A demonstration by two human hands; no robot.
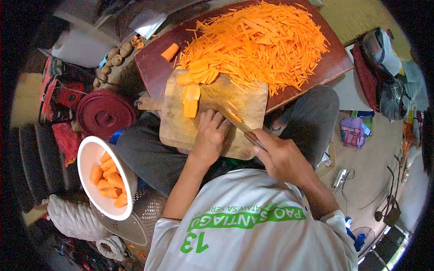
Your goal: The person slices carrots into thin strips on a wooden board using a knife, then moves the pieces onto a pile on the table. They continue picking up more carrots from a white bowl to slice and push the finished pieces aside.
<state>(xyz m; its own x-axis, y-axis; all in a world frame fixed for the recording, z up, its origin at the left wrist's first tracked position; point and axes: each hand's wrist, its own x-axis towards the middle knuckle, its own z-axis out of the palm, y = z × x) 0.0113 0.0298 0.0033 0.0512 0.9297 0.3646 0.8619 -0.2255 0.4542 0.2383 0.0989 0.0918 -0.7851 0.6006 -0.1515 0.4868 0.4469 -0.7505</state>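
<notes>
My right hand is wrapped round the handle of a knife, whose blade points up and left over the wooden cutting board. Thin orange strips lie along the blade. On the board, left of the blade, my left hand rests with its fingers bent; whether anything is under the fingertips is hidden. Carrot chunks lie just above my left hand, and carrot slices sit at the board's top edge. Beyond the board, a large heap of carrot strips covers much of a dark red board.
A white bowl of carrot pieces stands at the left, beside a perforated basket. A dark red round lid lies above it. One carrot chunk lies on the red board's left part. My legs flank the cutting board.
</notes>
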